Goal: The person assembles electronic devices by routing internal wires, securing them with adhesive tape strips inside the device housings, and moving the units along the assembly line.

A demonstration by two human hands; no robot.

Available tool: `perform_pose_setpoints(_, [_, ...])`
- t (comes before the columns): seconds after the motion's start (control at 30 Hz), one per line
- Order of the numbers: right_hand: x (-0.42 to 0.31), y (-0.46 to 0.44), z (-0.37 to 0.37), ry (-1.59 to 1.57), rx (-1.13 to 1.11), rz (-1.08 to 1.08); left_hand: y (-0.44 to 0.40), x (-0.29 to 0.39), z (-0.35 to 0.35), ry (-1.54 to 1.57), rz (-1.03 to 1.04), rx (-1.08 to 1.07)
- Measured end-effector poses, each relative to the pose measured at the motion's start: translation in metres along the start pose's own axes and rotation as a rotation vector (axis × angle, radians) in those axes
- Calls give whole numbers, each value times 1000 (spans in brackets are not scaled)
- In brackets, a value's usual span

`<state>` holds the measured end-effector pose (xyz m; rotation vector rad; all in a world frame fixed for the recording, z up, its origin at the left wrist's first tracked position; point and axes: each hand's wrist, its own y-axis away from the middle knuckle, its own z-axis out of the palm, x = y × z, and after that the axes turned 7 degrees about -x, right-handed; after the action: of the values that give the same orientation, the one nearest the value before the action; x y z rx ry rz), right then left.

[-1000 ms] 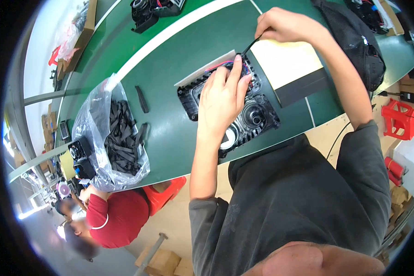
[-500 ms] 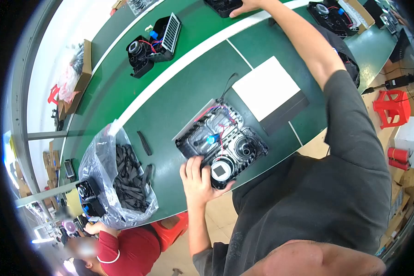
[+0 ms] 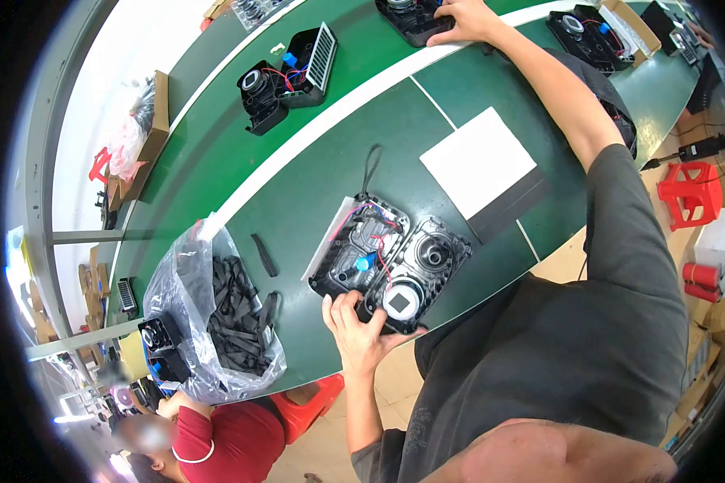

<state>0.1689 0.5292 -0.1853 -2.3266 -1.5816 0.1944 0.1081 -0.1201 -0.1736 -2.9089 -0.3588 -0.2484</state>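
An open black plastic speaker housing [image 3: 344, 259] lies on the green table, its two halves side by side. Inside are a round speaker [image 3: 401, 300], red wires and a blue plug [image 3: 365, 262]; a strap loop rises from its far corner. At the near corner, my left hand [image 3: 360, 332] has its thumb and fingers curled round the edge. My right arm reaches across to the far lane, where my right hand [image 3: 466, 21] grips the side of a second black housing [image 3: 411, 30], partly cut off by the frame.
Another open housing with a solar panel [image 3: 321, 56] stands on the far lane. A white sheet [image 3: 479, 161] lies right of the near housing. On the left are a plastic bag of black straps [image 3: 238, 322] and a loose strap [image 3: 263, 255]. A co-worker in red [image 3: 238, 439] sits lower left.
The view has shifted slightly. The near housing has turned a little under my left hand, and its strap loop now stands straighter. My right hand and the far housing have come further into view.
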Motion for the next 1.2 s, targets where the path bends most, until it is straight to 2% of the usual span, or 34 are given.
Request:
perform_pose_setpoints(0.03, [-1,2,-6,-2,-29,-15,-6,2,-6,-13,-7,-38])
perform_pose_setpoints(0.2, [15,0,-5,-120,-60,-73,4,-23,19,26,167,74])
perform_pose_setpoints(0.3, [8,3,-26,-182,6,-88,-9,-28,5,67,141,110])
perform_pose_setpoints(0.33, [1,4,-47,-259,-115,-41,-14,-32,0,64,120,129])
perform_pose_setpoints(0.4, [-3,14,-72,-274,-157,-115,-28,-52,-9,-12,120,193])
perform_pose_setpoints(0.5, [-27,47,-115,-172,-51,-276,-61,-86,-35,-112,34,292])
perform_pose_setpoints(0.57, [-67,75,-161,-212,-121,-296,-99,-124,-40,-172,-67,425])
perform_pose_setpoints(0.6, [-94,85,-187,-171,-119,-383,-122,-148,-38,-187,-125,480])
perform_pose_setpoints(0.63, [-92,111,-172,-175,-176,-322,-148,-173,-37,-207,-166,550])
perform_pose_setpoints(0.73, [-161,141,-197,-372,-258,-560,-215,-270,-14,-358,-252,665])
perform_pose_setpoints(0.83, [-218,161,-174,-606,-333,-856,-261,-320,11,-409,-426,559])
perform_pose_setpoints(1.0, [-276,159,-136,-709,-413,-1152,-269,-322,45,-420,-554,340])
perform_pose_setpoints(1.07, [-279,155,-120,-783,-452,-1190,-265,-323,43,-515,-524,324])
perform_pose_setpoints(1.1, [-277,155,-111,-774,-399,-1202,-257,-319,39,-668,-490,356])
perform_pose_setpoints(1.13, [-275,154,-114,-777,-448,-1181,-244,-290,17,-654,-384,443])
perform_pose_setpoints(1.2, [-270,148,-133,-710,-439,-1132,-207,-203,-32,-146,-153,540])
